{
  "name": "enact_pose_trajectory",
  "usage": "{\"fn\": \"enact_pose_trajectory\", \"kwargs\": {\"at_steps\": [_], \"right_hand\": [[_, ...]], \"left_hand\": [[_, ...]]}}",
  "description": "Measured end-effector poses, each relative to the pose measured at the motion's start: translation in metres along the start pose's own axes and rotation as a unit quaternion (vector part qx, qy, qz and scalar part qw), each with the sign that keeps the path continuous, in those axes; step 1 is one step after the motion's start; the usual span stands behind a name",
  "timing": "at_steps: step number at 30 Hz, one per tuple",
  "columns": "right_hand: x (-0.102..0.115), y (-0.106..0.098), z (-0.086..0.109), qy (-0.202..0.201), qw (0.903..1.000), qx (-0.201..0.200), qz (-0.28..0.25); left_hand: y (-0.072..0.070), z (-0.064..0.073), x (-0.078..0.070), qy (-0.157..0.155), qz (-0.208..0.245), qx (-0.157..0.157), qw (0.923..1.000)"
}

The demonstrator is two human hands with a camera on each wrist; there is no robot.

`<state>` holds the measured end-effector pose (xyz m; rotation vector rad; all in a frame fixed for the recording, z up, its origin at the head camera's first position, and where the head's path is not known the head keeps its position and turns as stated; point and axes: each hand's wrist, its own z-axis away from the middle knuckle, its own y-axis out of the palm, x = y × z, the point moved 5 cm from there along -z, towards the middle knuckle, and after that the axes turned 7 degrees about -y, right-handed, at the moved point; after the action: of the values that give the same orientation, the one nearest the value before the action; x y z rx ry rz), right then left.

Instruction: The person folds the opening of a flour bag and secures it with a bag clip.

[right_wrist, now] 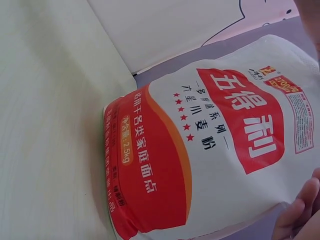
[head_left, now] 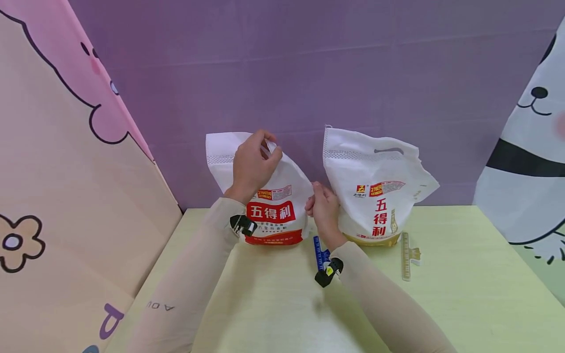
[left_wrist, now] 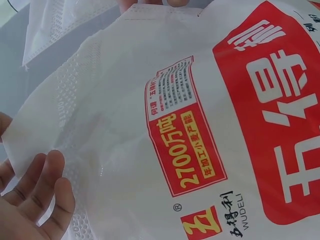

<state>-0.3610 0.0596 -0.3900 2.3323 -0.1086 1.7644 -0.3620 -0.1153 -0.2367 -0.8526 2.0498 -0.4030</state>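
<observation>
A white flour bag (head_left: 275, 179) with a red label and red base stands upright on the table in the head view. At its top, the left hand (head_left: 256, 162) grips the edge by the handle slot, fingers curled over it. The right hand (head_left: 325, 208) pinches the same bag's right side edge. Close up in the left wrist view, the bag's white upper part (left_wrist: 115, 125) looks slightly creased, with the left hand's fingers (left_wrist: 52, 172) at its top edge. The right wrist view shows the bag's red base (right_wrist: 150, 175) on the table.
A second white flour bag (head_left: 366, 171), with a gold base, stands close to the right. A blue clip (head_left: 319, 252) with ruler markings lies by the right wrist, and a gold clip (head_left: 406, 257) lies farther right. Behind the table (head_left: 468, 274) hangs a purple backdrop (head_left: 309, 63).
</observation>
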Motion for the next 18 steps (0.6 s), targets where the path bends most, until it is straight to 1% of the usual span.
{"fn": "enact_pose_trajectory", "kwargs": {"at_steps": [6,13,18], "right_hand": [[-0.0027,0.0014,-0.0006,0.003,0.9994,0.022,-0.027],[-0.0031,0.0027,0.0008,0.014,0.9988,0.028,-0.038],[-0.0021,0.0028,-0.0002,0.013,0.9985,0.031,-0.042]], "left_hand": [[0.0008,0.0024,-0.0011,0.019,-0.021,0.001,0.9996],[0.0022,0.0057,-0.0007,0.029,-0.046,0.012,0.9985],[0.0044,0.0076,-0.0007,0.033,-0.075,0.024,0.9963]]}}
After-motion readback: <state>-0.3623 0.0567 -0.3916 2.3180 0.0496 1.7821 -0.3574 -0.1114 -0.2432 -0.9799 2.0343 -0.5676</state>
